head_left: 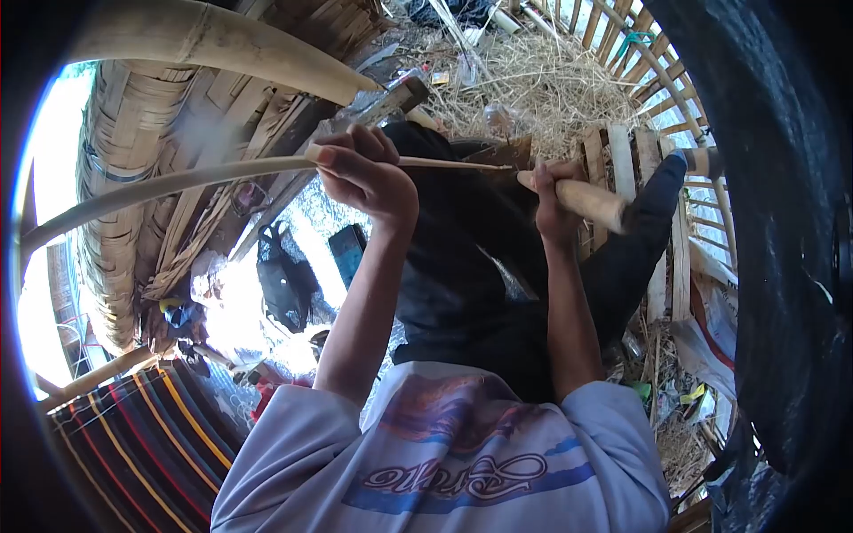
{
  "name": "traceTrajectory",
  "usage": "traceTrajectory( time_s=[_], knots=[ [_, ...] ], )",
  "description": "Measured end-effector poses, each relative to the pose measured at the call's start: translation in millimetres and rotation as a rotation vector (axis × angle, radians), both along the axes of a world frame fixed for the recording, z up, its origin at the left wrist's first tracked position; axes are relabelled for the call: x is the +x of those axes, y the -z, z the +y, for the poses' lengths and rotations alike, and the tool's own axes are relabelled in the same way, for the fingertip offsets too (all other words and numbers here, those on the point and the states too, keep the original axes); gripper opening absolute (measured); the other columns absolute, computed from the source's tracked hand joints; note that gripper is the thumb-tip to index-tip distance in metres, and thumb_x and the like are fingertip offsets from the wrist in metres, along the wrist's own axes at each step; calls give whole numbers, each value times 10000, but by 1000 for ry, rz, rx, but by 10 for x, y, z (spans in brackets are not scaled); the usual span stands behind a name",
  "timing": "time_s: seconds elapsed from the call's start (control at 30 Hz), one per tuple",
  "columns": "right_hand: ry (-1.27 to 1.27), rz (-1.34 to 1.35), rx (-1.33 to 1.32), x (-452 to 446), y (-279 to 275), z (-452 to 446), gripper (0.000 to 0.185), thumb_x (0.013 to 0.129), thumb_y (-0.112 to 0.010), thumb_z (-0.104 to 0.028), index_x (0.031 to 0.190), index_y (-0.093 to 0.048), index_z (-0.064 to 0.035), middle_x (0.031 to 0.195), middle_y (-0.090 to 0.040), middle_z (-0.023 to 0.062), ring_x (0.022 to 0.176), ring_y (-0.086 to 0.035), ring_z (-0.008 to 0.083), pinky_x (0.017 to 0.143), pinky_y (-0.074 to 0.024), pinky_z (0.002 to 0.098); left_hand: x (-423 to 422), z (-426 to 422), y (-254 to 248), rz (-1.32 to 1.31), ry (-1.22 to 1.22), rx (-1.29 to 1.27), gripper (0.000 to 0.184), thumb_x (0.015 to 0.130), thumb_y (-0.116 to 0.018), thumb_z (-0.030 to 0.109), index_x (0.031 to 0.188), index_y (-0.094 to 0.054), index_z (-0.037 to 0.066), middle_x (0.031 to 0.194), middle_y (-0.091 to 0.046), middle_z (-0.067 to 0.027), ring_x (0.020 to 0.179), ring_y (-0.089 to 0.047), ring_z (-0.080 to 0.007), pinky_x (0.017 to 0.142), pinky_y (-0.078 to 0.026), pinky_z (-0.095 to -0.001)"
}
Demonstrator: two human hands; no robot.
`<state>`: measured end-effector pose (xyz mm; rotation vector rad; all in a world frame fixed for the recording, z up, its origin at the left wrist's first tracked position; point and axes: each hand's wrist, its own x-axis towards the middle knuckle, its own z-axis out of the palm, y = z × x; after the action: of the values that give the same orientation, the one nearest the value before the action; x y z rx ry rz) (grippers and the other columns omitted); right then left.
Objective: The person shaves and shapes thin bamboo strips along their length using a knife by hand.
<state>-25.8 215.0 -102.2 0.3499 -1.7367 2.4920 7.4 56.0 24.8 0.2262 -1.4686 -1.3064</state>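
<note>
My left hand point(362, 173) is closed round a long, thin, pale bamboo strip point(178, 180). The strip bows out to the left edge, and its narrow end points right, toward my other hand. My right hand point(556, 197) grips a thick, pale wooden handle point(591, 202), held at a slant with its blunt end toward the lower right. What the handle belongs to is not plain; a brown, flat piece point(514, 153) shows just behind the strip's tip, and I cannot tell whether the two are joined. My legs in black trousers point(471, 240) lie below both hands.
A thick bamboo pole point(222, 44) crosses the upper left, near woven bamboo point(133, 195). Straw and shavings point(551, 89) cover the ground ahead. Wooden slats point(622, 160) lie right of my legs. A black bag point(284, 280) and striped cloth point(142, 444) are at left; black sheeting point(782, 222) hangs right.
</note>
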Motion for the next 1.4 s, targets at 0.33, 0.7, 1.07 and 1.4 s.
traceTrajectory(
  time_s=[0.33,0.7,1.07,1.4],
  knots=[
    [19,-37,-30,128,52,-9,178,896,-598,-96,770,-474,-70,699,-549,33,638,-507,110,663,-427,271,-69,-1,26,20,54,4,445,985,-343,486,753,-301,109,488,-250,42,400,-209,-37,361,-187,-210],
    [-34,70,423,80,651,27,202,862,-651,-104,742,-491,-72,695,-539,29,649,-505,111,629,-431,301,-37,-5,25,-23,-48,-8,486,975,-350,514,695,-257,127,488,-220,49,403,-175,-35,356,-175,-203],
    [-107,255,567,17,610,71,169,881,-595,-52,778,-461,-54,702,-548,52,622,-519,119,627,-434,279,-103,13,-42,-12,70,38,483,972,-351,520,707,-262,126,496,-242,48,401,-194,-34,357,-176,-202],
    [97,122,315,-19,472,52,211,829,-661,-55,734,-474,-50,728,-551,44,668,-524,100,648,-446,281,-108,-55,0,19,13,26,486,975,-354,513,688,-255,133,480,-230,43,401,-183,-39,358,-166,-207]
  ],
)
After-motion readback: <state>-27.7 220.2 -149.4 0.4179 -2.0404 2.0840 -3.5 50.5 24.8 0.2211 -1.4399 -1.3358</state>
